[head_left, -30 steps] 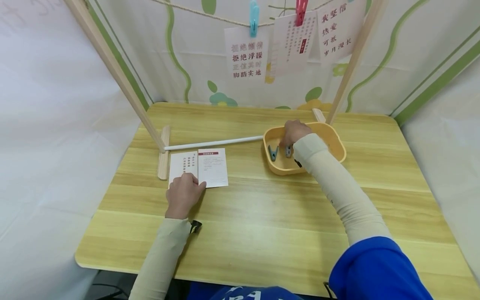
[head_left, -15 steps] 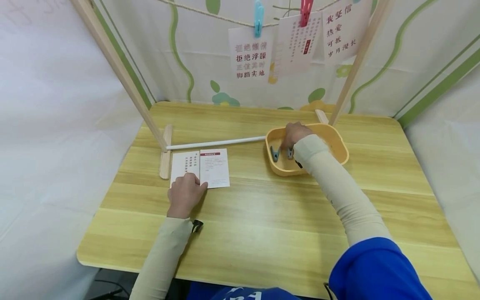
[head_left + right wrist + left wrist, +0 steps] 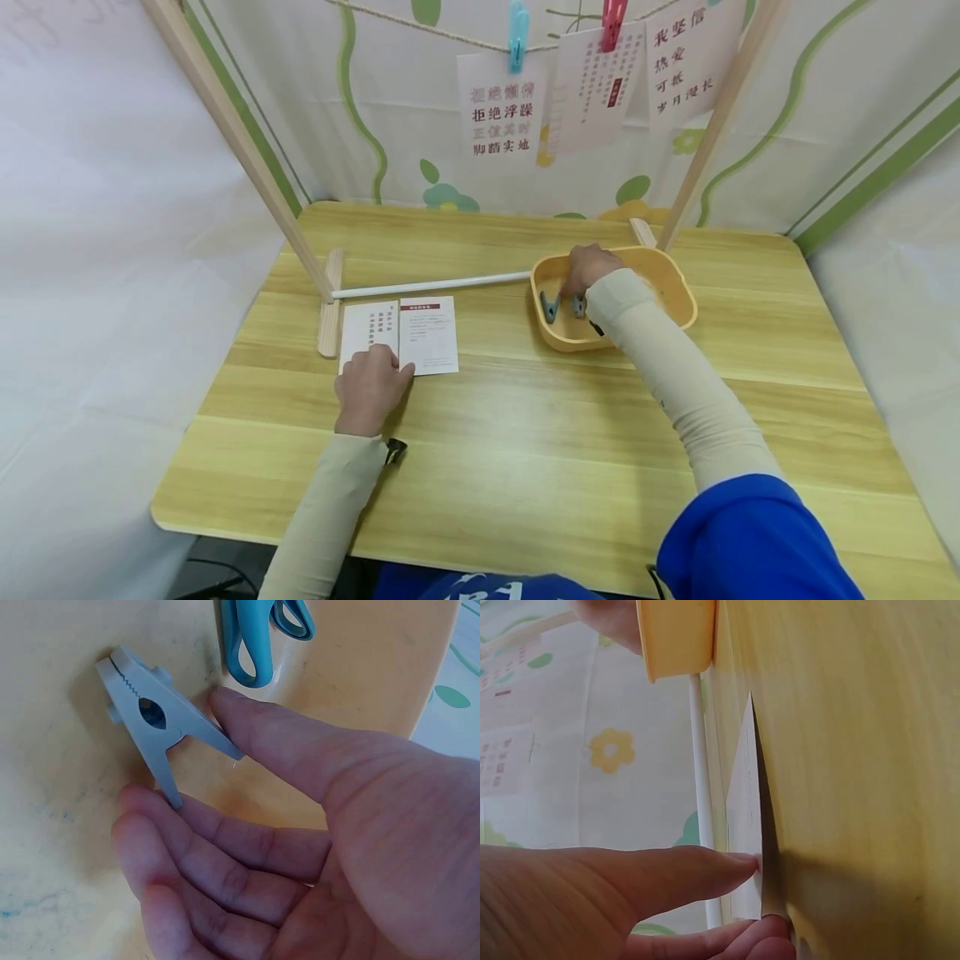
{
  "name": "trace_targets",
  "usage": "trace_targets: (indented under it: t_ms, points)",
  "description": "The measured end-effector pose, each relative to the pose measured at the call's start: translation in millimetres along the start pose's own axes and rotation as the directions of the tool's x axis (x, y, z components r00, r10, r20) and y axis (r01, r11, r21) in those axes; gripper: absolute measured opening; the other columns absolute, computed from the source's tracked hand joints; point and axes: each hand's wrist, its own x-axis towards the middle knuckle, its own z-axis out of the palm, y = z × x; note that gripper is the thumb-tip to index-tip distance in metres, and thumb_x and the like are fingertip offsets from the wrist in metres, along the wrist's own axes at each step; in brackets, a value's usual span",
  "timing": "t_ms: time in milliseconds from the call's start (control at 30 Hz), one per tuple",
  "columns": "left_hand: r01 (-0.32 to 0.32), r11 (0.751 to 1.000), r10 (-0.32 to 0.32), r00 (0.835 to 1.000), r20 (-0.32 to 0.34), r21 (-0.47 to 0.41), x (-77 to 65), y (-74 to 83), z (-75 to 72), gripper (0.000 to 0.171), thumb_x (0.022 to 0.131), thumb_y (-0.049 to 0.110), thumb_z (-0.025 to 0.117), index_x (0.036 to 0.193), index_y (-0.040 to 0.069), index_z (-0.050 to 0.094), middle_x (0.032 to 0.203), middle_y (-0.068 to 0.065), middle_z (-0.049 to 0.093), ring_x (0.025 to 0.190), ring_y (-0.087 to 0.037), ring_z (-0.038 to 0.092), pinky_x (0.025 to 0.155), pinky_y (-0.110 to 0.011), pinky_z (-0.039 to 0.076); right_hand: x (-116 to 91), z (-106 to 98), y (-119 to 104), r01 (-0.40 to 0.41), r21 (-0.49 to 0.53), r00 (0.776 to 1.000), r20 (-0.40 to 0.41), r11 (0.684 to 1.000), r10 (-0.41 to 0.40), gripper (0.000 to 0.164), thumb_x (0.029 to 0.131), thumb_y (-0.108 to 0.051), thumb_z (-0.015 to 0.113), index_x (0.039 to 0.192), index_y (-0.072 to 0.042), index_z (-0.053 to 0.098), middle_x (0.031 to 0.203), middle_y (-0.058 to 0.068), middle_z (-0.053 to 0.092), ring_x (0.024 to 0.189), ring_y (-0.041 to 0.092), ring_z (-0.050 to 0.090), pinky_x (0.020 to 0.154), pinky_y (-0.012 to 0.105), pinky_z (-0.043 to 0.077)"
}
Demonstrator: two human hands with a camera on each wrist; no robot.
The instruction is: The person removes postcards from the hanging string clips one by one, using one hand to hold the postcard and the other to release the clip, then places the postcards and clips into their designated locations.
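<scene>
One grey clothespin (image 3: 157, 746) is pinched between the thumb and fingers of the right hand (image 3: 592, 267) inside the yellow basket (image 3: 573, 343), a blue clothespin (image 3: 259, 630) being seen just beside it. Well apart, the lower part of the left card (image 3: 367, 323) is covered by the left hand (image 3: 371, 387), whose thumb is set at the near edge of the right card (image 3: 431, 337) on the tabletop (image 3: 480, 467) (whether either card is gripped cannot be told).

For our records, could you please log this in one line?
left hand: pinching card | right hand: around grey clothespin in yellow basket
</scene>
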Motion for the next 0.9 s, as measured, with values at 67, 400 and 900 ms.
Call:
trace_targets:
  t_ms: [67,400,900]
  points:
    - [-0.002,1.000,0.002,1.000,-0.004,0.012,-0.2,0.8,-0.5,0.038,0.094,0.035,0.075,0.066,0.015,0.061,0.077,-0.009,0.069,0.071,-0.028,0.063,0.054,-0.041,0.047,-0.4,0.1,0.0,0.001,0.003,1.000,0.001,1.000,-0.001,0.028,0.094,-0.032,0.075,0.097,-0.004,0.068,0.095,0.012,0.063,0.081,0.028,0.060,0.069,0.037,0.050]
    - [-0.020,1.000,0.019,1.000,0.009,0.017,-0.7,3.7,-2.4,0.053,0.095,0.031,0.074,0.054,0.016,0.043,0.057,0.001,0.045,0.060,-0.021,0.049,0.046,-0.033,0.036,-5.1,-1.4,-0.8,0.021,0.018,1.000,0.009,1.000,-0.021,0.025,0.096,-0.028,0.072,0.092,-0.004,0.068,0.092,0.013,0.064,0.075,0.026,0.059,0.062,0.035,0.048]
    - [-0.052,0.998,0.051,0.998,-0.024,-0.026,-3.9,5.9,-3.9,0.034,0.094,0.028,0.076,0.070,0.011,0.058,0.066,-0.003,0.056,0.062,-0.022,0.053,0.048,-0.032,0.038,-2.1,-1.3,2.4,0.014,0.025,1.000,0.012,1.000,-0.014,0.025,0.095,-0.029,0.073,0.092,-0.005,0.067,0.091,0.011,0.065,0.075,0.026,0.060,0.060,0.034,0.048]
